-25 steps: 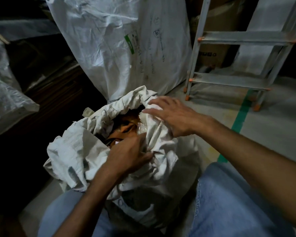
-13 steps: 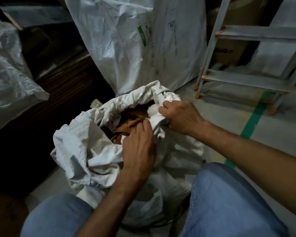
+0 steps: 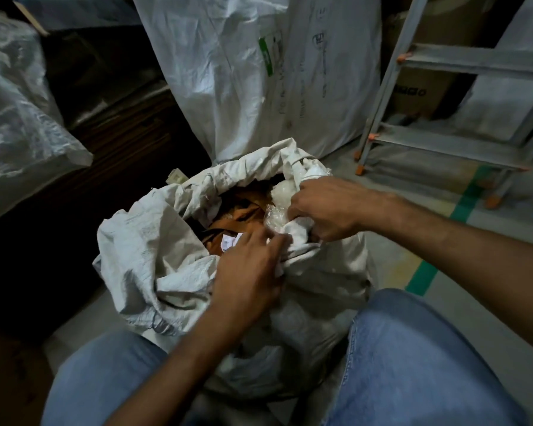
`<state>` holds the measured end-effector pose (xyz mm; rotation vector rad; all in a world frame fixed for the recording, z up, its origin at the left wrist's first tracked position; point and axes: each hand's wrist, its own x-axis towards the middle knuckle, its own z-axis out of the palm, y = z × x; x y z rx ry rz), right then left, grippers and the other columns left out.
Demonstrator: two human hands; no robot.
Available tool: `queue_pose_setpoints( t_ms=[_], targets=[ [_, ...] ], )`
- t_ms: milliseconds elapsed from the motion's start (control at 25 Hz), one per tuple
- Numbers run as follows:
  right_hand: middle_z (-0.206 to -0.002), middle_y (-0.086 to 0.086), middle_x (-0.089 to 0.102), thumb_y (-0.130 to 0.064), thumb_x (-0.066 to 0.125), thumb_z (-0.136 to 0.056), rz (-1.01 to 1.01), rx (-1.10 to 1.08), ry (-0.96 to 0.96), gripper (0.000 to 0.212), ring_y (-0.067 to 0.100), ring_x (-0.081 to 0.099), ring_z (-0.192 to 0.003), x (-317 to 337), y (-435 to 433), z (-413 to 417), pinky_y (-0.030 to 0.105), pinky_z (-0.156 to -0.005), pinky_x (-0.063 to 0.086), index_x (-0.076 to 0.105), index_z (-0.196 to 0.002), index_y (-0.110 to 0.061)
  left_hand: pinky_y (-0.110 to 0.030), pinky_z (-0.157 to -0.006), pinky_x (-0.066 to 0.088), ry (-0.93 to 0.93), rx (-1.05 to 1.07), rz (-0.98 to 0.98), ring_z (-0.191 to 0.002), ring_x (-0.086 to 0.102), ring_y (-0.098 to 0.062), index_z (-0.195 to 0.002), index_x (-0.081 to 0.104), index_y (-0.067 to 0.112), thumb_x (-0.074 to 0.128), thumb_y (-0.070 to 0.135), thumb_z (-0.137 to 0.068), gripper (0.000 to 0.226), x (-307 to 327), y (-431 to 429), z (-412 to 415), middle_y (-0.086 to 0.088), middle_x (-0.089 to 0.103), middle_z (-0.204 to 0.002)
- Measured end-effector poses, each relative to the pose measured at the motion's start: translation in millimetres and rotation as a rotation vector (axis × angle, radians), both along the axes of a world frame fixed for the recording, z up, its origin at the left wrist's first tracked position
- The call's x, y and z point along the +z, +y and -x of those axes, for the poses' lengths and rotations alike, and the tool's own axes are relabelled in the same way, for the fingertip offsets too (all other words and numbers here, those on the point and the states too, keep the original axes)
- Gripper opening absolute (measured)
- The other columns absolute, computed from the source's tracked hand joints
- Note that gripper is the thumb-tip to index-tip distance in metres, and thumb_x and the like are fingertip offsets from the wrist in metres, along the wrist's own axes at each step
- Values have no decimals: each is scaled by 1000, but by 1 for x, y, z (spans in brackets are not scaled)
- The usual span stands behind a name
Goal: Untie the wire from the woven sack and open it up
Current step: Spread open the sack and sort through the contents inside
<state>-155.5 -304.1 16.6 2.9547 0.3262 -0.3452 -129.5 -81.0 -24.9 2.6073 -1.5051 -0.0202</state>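
Note:
A crumpled white woven sack (image 3: 154, 259) stands on the floor between my knees, its mouth spread apart. Brown material (image 3: 237, 210) and a scrap of white paper (image 3: 230, 240) show inside. My left hand (image 3: 250, 269) grips the near rim of the sack's mouth. My right hand (image 3: 323, 210) is closed on the right rim, bunched together with clear plastic (image 3: 279, 207). No wire is visible.
A tall white sack (image 3: 259, 72) with a green mark stands just behind. An aluminium stepladder (image 3: 443, 96) is at the right, on a grey floor with a green tape line (image 3: 422, 276). Plastic-wrapped bulk (image 3: 19, 112) lies at the left beside dark boards.
My right hand went from lying flat on the rim to gripping it. My left hand shifted from inside the mouth onto the near rim. The mouth is spread wider.

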Motion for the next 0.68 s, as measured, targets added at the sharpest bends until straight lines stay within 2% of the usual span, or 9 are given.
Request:
queue_pose_setpoints(
  t_ms=[80, 120, 160, 280, 360, 440, 520, 600, 680],
  targets=[
    [-90, -4, 57, -30, 61, -81, 74, 47, -159, 21, 15, 46, -78, -6, 4, 16, 33, -60, 41, 58, -101, -25, -37, -95, 55, 570, -12, -68, -117, 59, -10, -142, 54, 36, 70, 74, -75, 79, 33, 3, -21, 11, 55, -139],
    [-90, -2, 56, -27, 57, -83, 96, 70, -226, 18, 17, 47, -75, -10, 5, 24, 33, -57, 43, 57, -100, -22, -35, -101, 54, 766, 4, -88, -120, 59, -8, -143, 54, 35, 71, 76, -70, 85, 45, 5, -35, 11, 55, -142],
    [-89, 1, 56, -22, 56, -82, 104, 88, -289, 17, 19, 50, -72, -16, 4, 30, 33, -53, 42, 56, -98, -20, -37, -106, 51, 784, 22, -109, -126, 56, -9, -144, 52, 35, 74, 74, -66, 90, 51, 7, -50, 9, 51, -147],
    [-82, 5, 59, -15, 64, -73, 124, 94, -332, 16, 23, 55, -64, -22, 4, 38, 29, -47, 31, 59, -89, -16, -47, -120, 35, 643, 12, -385, -148, 34, -20, -153, 30, 47, 75, 83, -60, 109, 43, 15, -69, 10, 30, -163],
    [-86, 5, 61, -21, 68, -74, 120, 67, -309, 20, 25, 59, -70, -21, 7, 41, 30, -51, 32, 62, -92, -16, -44, -117, 39, 604, -6, -529, -143, 43, -22, -156, 27, 41, 73, 81, -67, 108, 20, 18, -54, 8, 38, -160],
    [-102, 2, 61, -35, 66, -80, 111, -37, -191, 32, 23, 58, -88, -15, 14, 44, 32, -61, 35, 60, -108, -21, -39, -93, 54, 268, -103, -377, -117, 63, -23, -140, 48, 32, 65, 67, -82, 70, -4, 19, -33, 4, 63, -135],
    [-118, -1, 54, -53, 69, -77, 49, -111, -42, 61, 20, 50, -104, -3, 21, 40, 33, -74, 38, 49, -128, -26, -39, -68, 56, -67, -184, -140, -85, 68, -24, -117, 59, 26, 57, 45, -90, 33, -17, 20, -19, 3, 70, -105],
    [-129, -5, 50, -66, 75, -66, -38, -103, 64, 91, 20, 47, -115, 4, 32, 33, 38, -91, 44, 37, -142, -32, -36, -52, 51, -211, -213, -42, -68, 63, -24, -106, 61, 18, 64, 25, -88, 19, -25, 23, -11, -1, 66, -91],
    [-120, -5, 62, -68, 76, -66, -57, -63, 38, 81, 22, 58, -110, -6, 47, 28, 40, -89, 49, 49, -133, -32, -33, -45, 47, -267, -239, 24, -66, 63, -24, -103, 63, 13, 73, 18, -82, 24, -31, 29, -9, -5, 64, -89]
  ],
)
